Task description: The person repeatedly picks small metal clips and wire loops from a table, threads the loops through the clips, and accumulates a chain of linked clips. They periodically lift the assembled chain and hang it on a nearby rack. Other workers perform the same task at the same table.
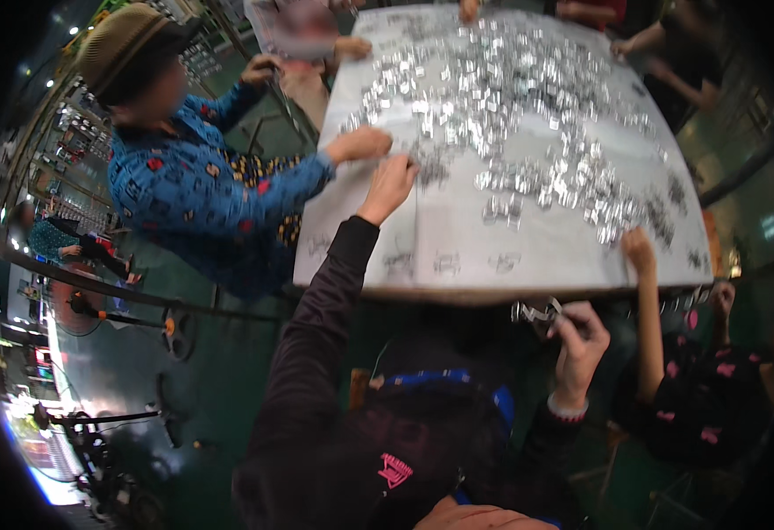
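My left hand (390, 188) reaches across the white tabletop, its fingers drawn together at the edge of a pile of small dark parts (436, 163). Whatever is between those fingertips is too small to make out. Just off the table's near edge, my right hand (580, 349) pinches a shiny bent metal piece (535, 312) between thumb and fingers. It looks like a short curled chain of silvery loops. Many similar shiny metal pieces (528, 97) lie heaped over the middle and far part of the table (466, 252).
A co-worker in a blue patterned shirt (201, 190) works at the left, a hand close to mine. At the right, another person's hand (639, 250) touches the metal pieces. Several more people line the far side. Small dark parts (661, 216) lie near the right edge.
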A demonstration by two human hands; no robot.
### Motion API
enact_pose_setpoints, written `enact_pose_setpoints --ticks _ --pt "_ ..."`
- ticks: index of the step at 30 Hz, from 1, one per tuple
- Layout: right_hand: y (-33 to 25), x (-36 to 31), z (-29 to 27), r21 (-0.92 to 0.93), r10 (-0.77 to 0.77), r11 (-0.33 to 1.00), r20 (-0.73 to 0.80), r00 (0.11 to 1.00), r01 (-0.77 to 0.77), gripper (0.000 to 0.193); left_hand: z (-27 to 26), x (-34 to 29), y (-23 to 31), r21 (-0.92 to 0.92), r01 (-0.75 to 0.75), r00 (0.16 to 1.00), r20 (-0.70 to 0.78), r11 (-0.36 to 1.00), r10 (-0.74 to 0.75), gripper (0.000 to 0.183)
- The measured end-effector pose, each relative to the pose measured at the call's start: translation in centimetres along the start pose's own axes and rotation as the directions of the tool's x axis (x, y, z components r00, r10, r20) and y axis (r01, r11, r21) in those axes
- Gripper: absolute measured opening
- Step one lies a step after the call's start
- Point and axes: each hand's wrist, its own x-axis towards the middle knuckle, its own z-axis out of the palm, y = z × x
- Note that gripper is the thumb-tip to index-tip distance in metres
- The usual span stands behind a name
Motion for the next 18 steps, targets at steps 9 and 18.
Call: enact_pose_setpoints --ticks 9,18 --pt "3.2 -1.0 -0.1 0.132 0.137 0.984 -0.101 0.985 -0.123 0.017 1.4 -9.0 18.1 -0.618 0.19 0.928 0.366 0.763 0.065 0.014" --pt "4.3 -1.1 0.3 0.184 0.14 0.975 -0.073 0.987 -0.125 0.014 1.2 -11.8 21.4 -0.743 0.375 0.851 0.513 0.554 0.113 0.01"
